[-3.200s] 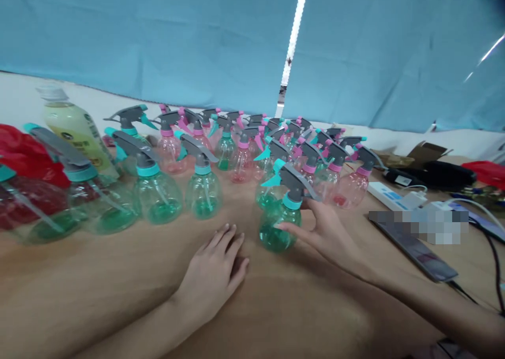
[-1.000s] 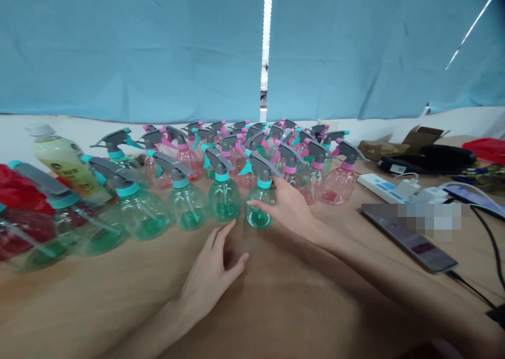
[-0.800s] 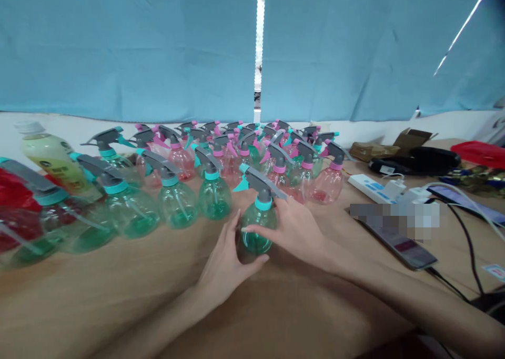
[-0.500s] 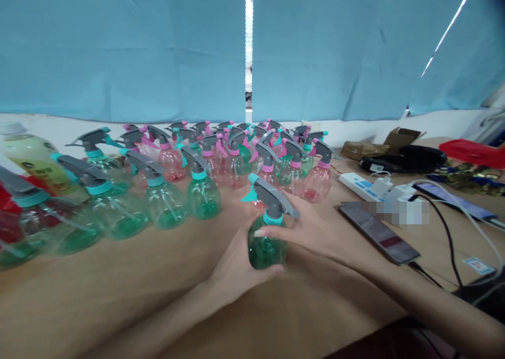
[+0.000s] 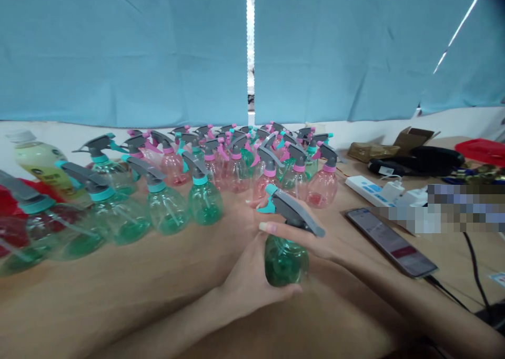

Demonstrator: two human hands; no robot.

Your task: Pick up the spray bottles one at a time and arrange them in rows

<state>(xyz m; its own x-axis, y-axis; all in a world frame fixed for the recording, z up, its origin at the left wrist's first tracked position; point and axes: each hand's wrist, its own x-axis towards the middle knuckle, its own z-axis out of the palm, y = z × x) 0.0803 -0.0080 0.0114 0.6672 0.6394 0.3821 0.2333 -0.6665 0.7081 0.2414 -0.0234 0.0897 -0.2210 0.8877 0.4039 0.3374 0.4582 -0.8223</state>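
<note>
A green spray bottle (image 5: pixel 286 261) with a grey and teal trigger head is between my hands, tilted a little. My left hand (image 5: pixel 252 269) wraps its round body from the left, thumb toward the near side. Around its neck curls my right hand (image 5: pixel 300 235), the thumb lying across the teal collar and the other fingers mostly hidden behind. Just beyond stand pink spray bottles (image 5: pixel 321 182) with pink collars. Another green spray bottle (image 5: pixel 205 201) stands to the left, in a row of similar teal-collared ones.
Many more pink and green spray bottles crowd the back of the table (image 5: pixel 177 275). At the left is a large yellowish bottle (image 5: pixel 43 161). A phone (image 5: pixel 390 243) on a cable, a white power strip (image 5: pixel 371 190) and an open cardboard box (image 5: pixel 414 140) lie to the right.
The held spray bottle and both hands have moved right and nearer. My right thumb has shifted up over the collar, and the trigger head has turned slightly.
</note>
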